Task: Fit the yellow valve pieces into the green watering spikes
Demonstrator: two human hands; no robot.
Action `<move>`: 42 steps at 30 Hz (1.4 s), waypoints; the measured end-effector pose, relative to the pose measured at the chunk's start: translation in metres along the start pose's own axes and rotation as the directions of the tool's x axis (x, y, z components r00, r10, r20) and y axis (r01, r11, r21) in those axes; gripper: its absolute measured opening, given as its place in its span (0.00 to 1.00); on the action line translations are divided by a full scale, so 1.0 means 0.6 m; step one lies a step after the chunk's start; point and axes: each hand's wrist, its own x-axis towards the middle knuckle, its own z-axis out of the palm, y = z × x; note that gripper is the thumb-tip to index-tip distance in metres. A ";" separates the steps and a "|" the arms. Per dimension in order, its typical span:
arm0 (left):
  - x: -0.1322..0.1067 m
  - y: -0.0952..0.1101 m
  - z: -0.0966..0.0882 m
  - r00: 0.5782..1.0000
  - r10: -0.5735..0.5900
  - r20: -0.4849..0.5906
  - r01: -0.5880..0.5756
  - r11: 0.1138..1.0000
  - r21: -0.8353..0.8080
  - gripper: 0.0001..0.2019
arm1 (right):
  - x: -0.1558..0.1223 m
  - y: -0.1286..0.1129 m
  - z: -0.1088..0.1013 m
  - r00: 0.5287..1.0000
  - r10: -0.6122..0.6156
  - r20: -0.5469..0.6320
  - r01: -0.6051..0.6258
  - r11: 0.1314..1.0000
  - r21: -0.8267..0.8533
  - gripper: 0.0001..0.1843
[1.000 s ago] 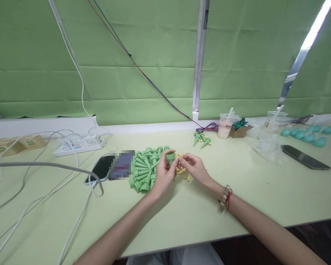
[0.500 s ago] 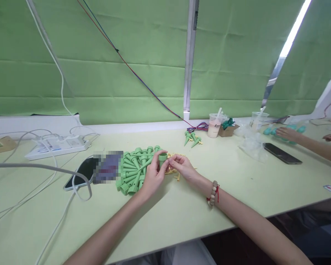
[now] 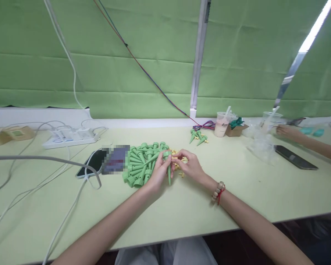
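I hold one green spike (image 3: 169, 174) just right of the pile of green spikes (image 3: 138, 165), nearly upright, its wide cap above my thumb and its tapered tip pointing down past my grip. My left fingers (image 3: 166, 163) are closed around it below the cap. My right fingers (image 3: 185, 152) are drawn narrow, tips at the spike's right side, but I cannot tell whether they pinch anything. Small yellow pieces (image 3: 182, 174) lie on the counter (image 3: 209, 228) to the right of the pile, partly behind my hands. Beyond the pile and to its right sits a small cluster of green spikes with yellow bits (image 3: 199, 137), then a drink cup (image 3: 221, 126). Left of the pile lies a dark phone (image 3: 95, 161); far to its right, another person's hand (image 3: 285, 131) reaches in over the counter.
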 end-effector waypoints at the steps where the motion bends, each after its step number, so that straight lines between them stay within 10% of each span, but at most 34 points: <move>1: 0.000 0.000 0.000 1.000 0.013 0.010 -0.013 1.000 0.005 0.16 | 0.000 -0.001 -0.002 1.000 0.000 -0.003 0.000 1.000 -0.008 0.10; 10: 0.006 -0.010 -0.013 0.980 0.197 0.016 -0.193 0.935 0.297 0.15 | 0.003 0.018 -0.002 0.928 0.345 0.139 -0.372 0.864 0.339 0.18; 20: 0.008 -0.010 -0.007 0.998 0.056 -0.018 -0.052 0.984 0.173 0.19 | -0.003 0.020 -0.003 0.991 0.134 -0.015 -0.131 0.979 0.156 0.12; 42: 0.010 -0.007 -0.008 0.997 0.079 -0.023 -0.074 0.984 0.165 0.18 | 0.011 0.026 -0.027 0.934 0.239 0.266 -0.301 0.927 0.223 0.17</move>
